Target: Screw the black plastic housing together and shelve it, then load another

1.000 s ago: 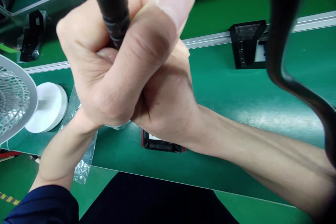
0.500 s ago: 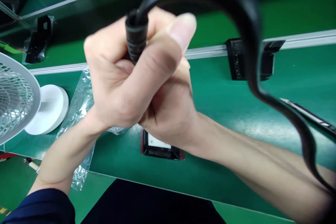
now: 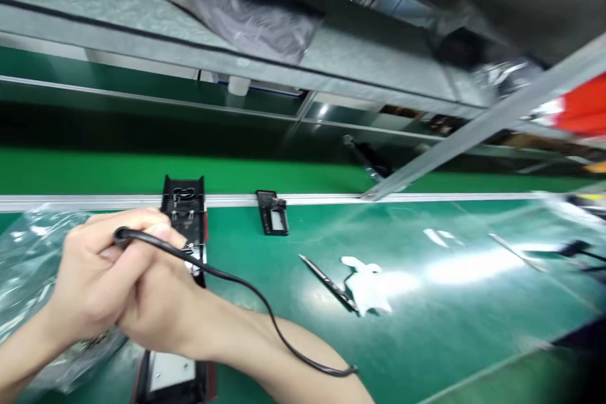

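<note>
Two hands are clasped together low at the left, above the green counter (image 3: 426, 328): the left hand (image 3: 89, 278) is curled shut around the end of a thin black cable (image 3: 246, 290), and the right hand (image 3: 161, 309) is tucked against it from beneath, fingers folded, though whether it also grips the cable is hidden by the left hand. From the left fist the cable runs rightward, sags across the right forearm and ends in a loose tip above the counter near the bottom edge. Directly behind the hands lies a long black tray-like part (image 3: 184, 214) with red edging; its far end shows above the knuckles and its near end shows below the wrists, the middle being covered by the hands. A crumpled clear plastic bag (image 3: 28, 252) lies at the left, partly under the left forearm. Just beyond, a smaller black bracket (image 3: 273, 213) sits against the silver rail (image 3: 426, 197) that crosses the counter. Well to the right of the hands, a slim dark tool (image 3: 329, 283) lies on the counter, touching a torn white scrap (image 3: 367, 284). Further right everything is blurred. Overhead, a grey shelf (image 3: 142, 44) carries a wrinkled grey bag (image 3: 246, 16).
</note>
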`<state>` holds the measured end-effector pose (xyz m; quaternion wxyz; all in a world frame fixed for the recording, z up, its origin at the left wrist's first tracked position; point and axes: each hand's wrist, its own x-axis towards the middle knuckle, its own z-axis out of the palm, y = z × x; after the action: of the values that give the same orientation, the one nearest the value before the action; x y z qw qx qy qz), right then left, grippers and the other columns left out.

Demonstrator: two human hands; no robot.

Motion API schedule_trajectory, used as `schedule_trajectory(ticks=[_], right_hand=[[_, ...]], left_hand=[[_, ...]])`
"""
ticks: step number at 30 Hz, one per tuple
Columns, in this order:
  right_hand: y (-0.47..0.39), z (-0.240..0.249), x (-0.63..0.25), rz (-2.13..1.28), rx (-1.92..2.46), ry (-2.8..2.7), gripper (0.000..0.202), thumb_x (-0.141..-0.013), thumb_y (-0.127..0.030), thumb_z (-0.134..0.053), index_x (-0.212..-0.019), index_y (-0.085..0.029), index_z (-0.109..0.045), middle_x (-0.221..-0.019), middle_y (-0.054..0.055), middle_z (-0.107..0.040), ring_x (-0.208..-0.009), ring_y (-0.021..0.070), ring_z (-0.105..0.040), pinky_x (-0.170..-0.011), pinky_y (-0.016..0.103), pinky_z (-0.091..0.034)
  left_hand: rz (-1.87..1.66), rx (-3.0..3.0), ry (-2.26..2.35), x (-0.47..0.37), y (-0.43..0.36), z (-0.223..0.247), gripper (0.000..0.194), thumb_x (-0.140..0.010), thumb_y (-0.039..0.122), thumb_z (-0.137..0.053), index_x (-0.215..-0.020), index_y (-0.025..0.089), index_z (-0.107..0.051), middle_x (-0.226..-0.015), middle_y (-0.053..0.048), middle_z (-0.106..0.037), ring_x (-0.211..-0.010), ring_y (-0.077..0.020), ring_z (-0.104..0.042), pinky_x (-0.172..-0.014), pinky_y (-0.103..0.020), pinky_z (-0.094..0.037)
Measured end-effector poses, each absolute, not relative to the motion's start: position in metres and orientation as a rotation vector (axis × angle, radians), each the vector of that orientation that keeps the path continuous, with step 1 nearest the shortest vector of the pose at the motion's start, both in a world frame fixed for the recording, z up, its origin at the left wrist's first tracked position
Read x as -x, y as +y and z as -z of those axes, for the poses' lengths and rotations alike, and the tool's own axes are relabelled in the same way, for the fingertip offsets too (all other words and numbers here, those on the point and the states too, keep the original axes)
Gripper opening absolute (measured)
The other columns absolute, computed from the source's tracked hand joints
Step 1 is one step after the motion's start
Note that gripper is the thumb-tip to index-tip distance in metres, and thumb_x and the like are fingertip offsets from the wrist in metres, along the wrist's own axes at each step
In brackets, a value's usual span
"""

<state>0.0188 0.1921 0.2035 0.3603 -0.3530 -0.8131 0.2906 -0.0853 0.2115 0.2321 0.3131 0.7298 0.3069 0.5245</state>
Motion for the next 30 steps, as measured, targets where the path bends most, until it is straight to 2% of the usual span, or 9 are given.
schedule_trajectory(ticks=[3, 5, 11, 14, 18, 22, 26, 28, 30], right_hand=[[0.190, -0.208, -0.018, -0.781, 0.907, -2.118, 0.051, -0.074, 0.007, -0.065, -0.122, -0.005, -0.051, -0.125, 0.009, -0.045, -0.117, 0.0164, -0.044, -0.110, 0.021, -0.034], [0.188, -0.211, -0.016, -0.737, 0.990, -2.172, 0.067, -0.074, 0.011, -0.068, -0.133, -0.008, -0.044, -0.129, 0.006, -0.042, -0.120, 0.0150, -0.041, -0.112, 0.018, -0.029], [0.187, -0.213, -0.011, -0.707, 1.234, -2.286, 0.072, -0.076, 0.008, -0.072, -0.137, -0.009, -0.039, -0.120, 0.003, -0.050, -0.109, 0.0156, -0.051, -0.111, 0.016, -0.031], [0.192, -0.204, -0.013, -0.596, 1.159, -2.268, 0.062, -0.071, 0.005, -0.071, -0.127, -0.007, -0.046, -0.118, 0.007, -0.051, -0.105, 0.0194, -0.053, -0.103, 0.021, -0.042], [0.193, -0.196, -0.015, -0.368, 0.925, -2.073, 0.020, -0.077, -0.011, -0.048, -0.096, -0.009, -0.055, -0.097, 0.005, -0.057, -0.083, 0.0167, -0.058, -0.069, 0.020, -0.050], [0.192, -0.208, -0.019, -0.263, 0.834, -1.897, 0.032, -0.084, -0.020, -0.027, -0.087, -0.009, -0.057, -0.084, 0.007, -0.056, -0.074, 0.0179, -0.057, -0.059, 0.024, -0.047], [0.195, -0.218, -0.027, -0.286, 0.835, -1.960, 0.026, -0.088, -0.013, -0.028, -0.083, -0.008, -0.053, -0.088, 0.013, -0.055, -0.084, 0.0238, -0.056, -0.075, 0.035, -0.050], [0.187, -0.220, -0.032, -0.211, 0.948, -2.080, 0.030, -0.096, -0.014, -0.027, -0.103, -0.003, -0.054, -0.105, 0.017, -0.052, -0.101, 0.0274, -0.053, -0.088, 0.042, -0.049], [0.168, -0.219, -0.040, -0.107, 1.072, -2.178, 0.036, -0.103, -0.020, -0.027, -0.127, 0.001, -0.043, -0.126, 0.020, -0.040, -0.122, 0.0287, -0.039, -0.102, 0.047, -0.043]], left_hand=[[-1.412, -1.886, 0.872, 0.088, 0.211, -0.226, 0.023, -0.083, 0.028, -0.053, -0.067, 0.029, -0.069, -0.072, 0.006, -0.067, -0.063, -0.0103, -0.065, -0.061, -0.009, -0.053], [-1.384, -1.899, 0.878, 0.090, 0.212, -0.222, 0.024, -0.084, 0.030, -0.053, -0.066, 0.029, -0.069, -0.072, 0.006, -0.067, -0.064, -0.0110, -0.066, -0.062, -0.007, -0.053], [-1.400, -1.739, 1.041, 0.085, 0.212, -0.216, 0.024, -0.072, 0.047, -0.056, -0.060, 0.030, -0.068, -0.070, 0.004, -0.067, -0.063, -0.0230, -0.066, -0.055, -0.025, -0.059], [-1.395, -1.787, 0.964, 0.083, 0.214, -0.214, 0.022, -0.072, 0.046, -0.057, -0.061, 0.032, -0.069, -0.071, 0.006, -0.067, -0.064, -0.0219, -0.066, -0.054, -0.023, -0.058], [-1.350, -1.846, 0.904, 0.085, 0.215, -0.221, 0.025, -0.081, 0.037, -0.053, -0.068, 0.025, -0.070, -0.076, 0.004, -0.068, -0.070, -0.0156, -0.066, -0.064, -0.018, -0.055], [-1.263, -1.726, 0.768, 0.082, 0.214, -0.238, 0.022, -0.079, 0.026, -0.051, -0.070, 0.013, -0.067, -0.076, -0.003, -0.067, -0.070, -0.0143, -0.064, -0.065, -0.018, -0.050], [-1.157, -1.669, 0.669, 0.080, 0.221, -0.242, 0.024, -0.082, 0.026, -0.050, -0.072, 0.011, -0.066, -0.072, -0.004, -0.064, -0.068, -0.0130, -0.059, -0.065, -0.020, -0.048], [-1.136, -1.624, 0.669, 0.081, 0.223, -0.239, 0.026, -0.084, 0.029, -0.050, -0.074, 0.011, -0.066, -0.070, -0.003, -0.063, -0.067, -0.0119, -0.058, -0.063, -0.020, -0.046], [-1.156, -1.612, 0.673, 0.082, 0.222, -0.235, 0.028, -0.086, 0.029, -0.049, -0.074, 0.011, -0.066, -0.071, -0.003, -0.063, -0.067, -0.0108, -0.058, -0.062, -0.019, -0.045]])
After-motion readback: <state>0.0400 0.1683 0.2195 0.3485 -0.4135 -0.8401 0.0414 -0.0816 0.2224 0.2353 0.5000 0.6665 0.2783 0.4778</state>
